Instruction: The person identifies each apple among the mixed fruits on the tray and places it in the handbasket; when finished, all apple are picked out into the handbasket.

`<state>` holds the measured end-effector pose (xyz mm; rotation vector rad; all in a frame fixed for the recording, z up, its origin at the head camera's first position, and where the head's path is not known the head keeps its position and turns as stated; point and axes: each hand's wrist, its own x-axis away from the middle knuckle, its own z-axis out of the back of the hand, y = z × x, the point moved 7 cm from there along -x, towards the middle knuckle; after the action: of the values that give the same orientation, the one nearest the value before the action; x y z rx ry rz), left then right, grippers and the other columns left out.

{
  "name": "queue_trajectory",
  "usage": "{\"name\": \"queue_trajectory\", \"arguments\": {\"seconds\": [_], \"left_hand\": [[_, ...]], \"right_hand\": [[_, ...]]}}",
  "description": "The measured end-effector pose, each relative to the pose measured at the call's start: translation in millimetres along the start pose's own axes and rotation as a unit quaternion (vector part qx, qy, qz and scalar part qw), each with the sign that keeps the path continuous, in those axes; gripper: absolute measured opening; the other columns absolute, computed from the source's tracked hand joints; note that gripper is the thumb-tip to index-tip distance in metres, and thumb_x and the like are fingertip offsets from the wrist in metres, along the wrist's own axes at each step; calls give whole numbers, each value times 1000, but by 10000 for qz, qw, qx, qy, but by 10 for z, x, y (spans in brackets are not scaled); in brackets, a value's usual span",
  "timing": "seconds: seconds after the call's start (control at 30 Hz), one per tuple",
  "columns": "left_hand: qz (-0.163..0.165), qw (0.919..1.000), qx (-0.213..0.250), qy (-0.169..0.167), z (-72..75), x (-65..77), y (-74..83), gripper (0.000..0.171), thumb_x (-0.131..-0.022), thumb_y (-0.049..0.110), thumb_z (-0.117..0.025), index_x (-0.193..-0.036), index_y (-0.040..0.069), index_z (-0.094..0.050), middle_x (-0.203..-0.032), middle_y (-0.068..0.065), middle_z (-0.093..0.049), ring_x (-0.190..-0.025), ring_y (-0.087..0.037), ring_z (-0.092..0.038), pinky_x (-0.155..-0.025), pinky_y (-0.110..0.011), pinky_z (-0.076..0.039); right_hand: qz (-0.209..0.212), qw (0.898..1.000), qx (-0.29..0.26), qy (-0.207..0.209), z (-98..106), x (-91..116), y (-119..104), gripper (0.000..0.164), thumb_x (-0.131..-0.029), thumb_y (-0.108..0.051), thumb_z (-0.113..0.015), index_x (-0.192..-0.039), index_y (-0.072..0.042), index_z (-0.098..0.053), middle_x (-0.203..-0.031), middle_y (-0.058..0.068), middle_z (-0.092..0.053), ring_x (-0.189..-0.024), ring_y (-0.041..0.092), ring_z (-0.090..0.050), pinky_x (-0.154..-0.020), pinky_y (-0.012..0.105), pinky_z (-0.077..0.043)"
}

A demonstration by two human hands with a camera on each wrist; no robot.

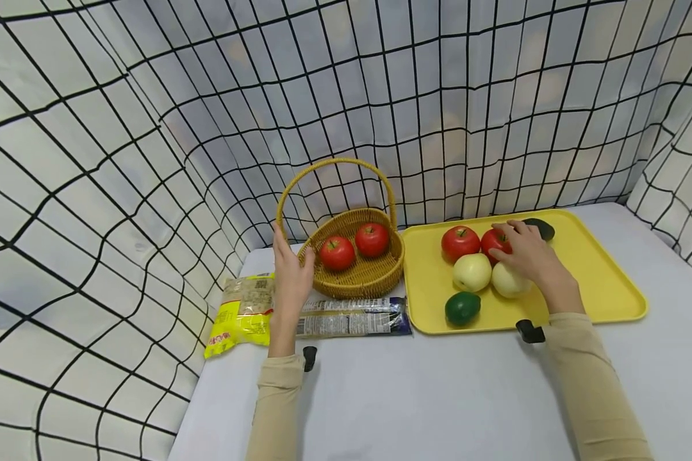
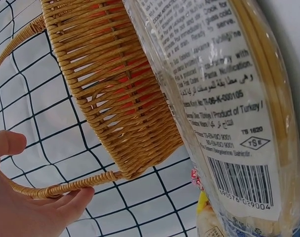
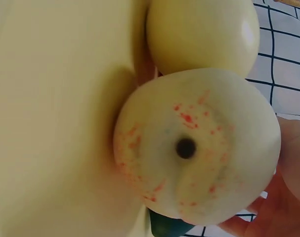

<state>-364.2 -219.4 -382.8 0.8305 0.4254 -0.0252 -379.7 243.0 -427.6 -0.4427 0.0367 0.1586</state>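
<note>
Head view: right of the basket point(image 1: 357, 287), on the yellow tray point(image 1: 600, 291), a red apple point(image 1: 491, 241) is gripped from above by the right hand point(image 1: 527, 251), the nearer one, while the basket's handle point(image 2: 93, 180) is touched at its left by the unclenched left hand point(image 1: 293, 275).

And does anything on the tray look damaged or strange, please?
Yes: in the right wrist view, the nearer pale fruit has red specks around a dark spot; the other pale fruit shows none. Damage or paint, I cannot tell.
</note>
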Motion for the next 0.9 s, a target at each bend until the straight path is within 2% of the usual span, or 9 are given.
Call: {"name": "queue_trajectory", "arguments": {"seconds": [0.2, 0.37, 0.63, 0.9], "left_hand": [[75, 9999, 35, -82, -12, 30, 4, 87, -107, 37, -48, -161, 37, 20, -175, -4, 4, -158, -40, -21, -122, -60, -33], [58, 10000, 42, -22, 0, 36, 0, 86, -108, 36, -48, -162, 36, 19, -175, -4, 4, -158, -39, -20, -122, -60, -33], [87, 9999, 29, -97, -12, 19, -11, 85, -108, 38, -46, -161, 37, 20, -175, -3, 5, -159, -38, -18, -123, -59, -32], [97, 9999, 19, -52, 16, 14, 5, 85, -108, 39, -46, -162, 36, 19, -175, -4, 4, -159, -39, -20, -122, -60, -33]], "right_hand": [[-349, 9994, -18, -18, -36, -11, 57, 69, -101, -41, -60, -157, -9, -35, -162, 30, -26, -143, 56, -23, -98, 85, -35], [-624, 9978, -180, -91, -86, -9, 34, 75, -101, -43, -59, -160, -7, -29, -160, 34, -24, -141, 58, -23, -97, 83, -36], [-1447, 9876, -597, -131, -107, 62, 96, 79, -100, -41, -59, -159, -4, -23, -149, 44, -21, -134, 64, -30, -98, 80, -36], [-1543, 9829, -976, -246, -122, 50, 90, 79, -101, -39, -58, -158, -2, -18, -145, 46, -27, -126, 65, -41, -104, 77, -37]]}}
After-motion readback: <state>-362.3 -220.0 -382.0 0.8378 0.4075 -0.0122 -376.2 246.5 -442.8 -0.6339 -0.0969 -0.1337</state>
